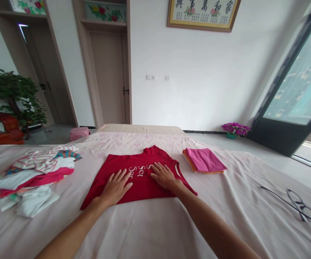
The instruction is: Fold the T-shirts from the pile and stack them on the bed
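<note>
done: folded pink-and-orange fabric stack (205,160) | midway: white-lettered red fabric shirt (144,190), flat on pale pink floral cloth (150,230), apparently unfolded; left hand (117,187), right hand (165,176) atop, fingers outstretched, gripping nothing | unsorted: loose multicoloured clothing heap (38,176)

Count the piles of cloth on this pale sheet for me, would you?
2: a rumpled heap at the left and a folded stack at the right. The red shirt between them is a single garment, so not counted.
</note>
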`<state>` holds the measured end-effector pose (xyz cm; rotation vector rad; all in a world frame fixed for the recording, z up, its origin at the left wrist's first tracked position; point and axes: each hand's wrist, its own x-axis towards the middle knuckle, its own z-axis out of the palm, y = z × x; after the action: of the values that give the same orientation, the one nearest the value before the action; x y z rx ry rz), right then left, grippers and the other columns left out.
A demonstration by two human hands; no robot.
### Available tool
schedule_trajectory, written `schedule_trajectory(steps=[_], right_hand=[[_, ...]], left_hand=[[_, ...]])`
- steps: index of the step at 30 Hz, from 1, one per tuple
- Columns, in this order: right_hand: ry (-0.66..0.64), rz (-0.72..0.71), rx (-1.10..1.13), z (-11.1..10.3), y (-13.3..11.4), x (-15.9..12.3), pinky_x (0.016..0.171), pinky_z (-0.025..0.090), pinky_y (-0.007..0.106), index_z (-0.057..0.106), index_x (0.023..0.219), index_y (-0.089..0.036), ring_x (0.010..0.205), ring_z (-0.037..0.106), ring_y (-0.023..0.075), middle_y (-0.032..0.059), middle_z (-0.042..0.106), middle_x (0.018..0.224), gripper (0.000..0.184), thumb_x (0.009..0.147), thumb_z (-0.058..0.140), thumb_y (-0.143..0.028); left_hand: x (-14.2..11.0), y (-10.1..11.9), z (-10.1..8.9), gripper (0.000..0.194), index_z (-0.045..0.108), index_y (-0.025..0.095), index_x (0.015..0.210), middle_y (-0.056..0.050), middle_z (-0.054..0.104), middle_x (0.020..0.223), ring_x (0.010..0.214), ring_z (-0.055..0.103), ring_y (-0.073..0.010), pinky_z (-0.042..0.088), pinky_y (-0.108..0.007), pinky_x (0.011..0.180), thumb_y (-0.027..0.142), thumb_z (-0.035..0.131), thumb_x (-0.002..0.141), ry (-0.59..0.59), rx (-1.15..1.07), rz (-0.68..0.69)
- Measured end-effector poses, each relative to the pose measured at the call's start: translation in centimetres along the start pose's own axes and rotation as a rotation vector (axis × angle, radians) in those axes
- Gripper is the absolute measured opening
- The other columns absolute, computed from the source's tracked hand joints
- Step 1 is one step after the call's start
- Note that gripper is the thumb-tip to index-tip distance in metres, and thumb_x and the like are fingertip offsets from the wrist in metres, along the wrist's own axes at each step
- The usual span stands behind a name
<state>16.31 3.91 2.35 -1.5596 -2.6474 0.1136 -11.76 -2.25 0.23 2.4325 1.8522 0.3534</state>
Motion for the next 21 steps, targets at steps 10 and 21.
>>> schedule_trajectory(steps=[10,21], right_hand=[[0.056,0.259,-0.007,-3.0,7.3,1.8,0.11,0.028,0.039,0.063,0.126,-0.023,0.131,0.047,0.0257,0.0097,0.057,0.137,0.043,0.095,0.039,-0.04],[0.182,0.457,0.135,-4.2,7.7,12.1,0.096,0.043,0.033,0.046,0.141,-0.018,0.122,0.056,0.0239,0.0134,0.057,0.136,0.054,0.088,0.038,-0.02]], left_hand=[[2.5,-8.6,-0.6,0.049,0.056,0.022,0.135,-0.01,0.048,0.147,0.138,0.04,-0.0285,0.028,-0.045,0.113,0.045,0.041,0.094,0.131,0.18,-0.307],[11.2,-11.1,-2.6,0.053,0.045,0.013,0.14,-0.012,0.046,0.147,0.136,0.044,-0.0178,0.033,-0.027,0.112,0.015,0.044,0.087,0.21,-0.026,-0.419]])
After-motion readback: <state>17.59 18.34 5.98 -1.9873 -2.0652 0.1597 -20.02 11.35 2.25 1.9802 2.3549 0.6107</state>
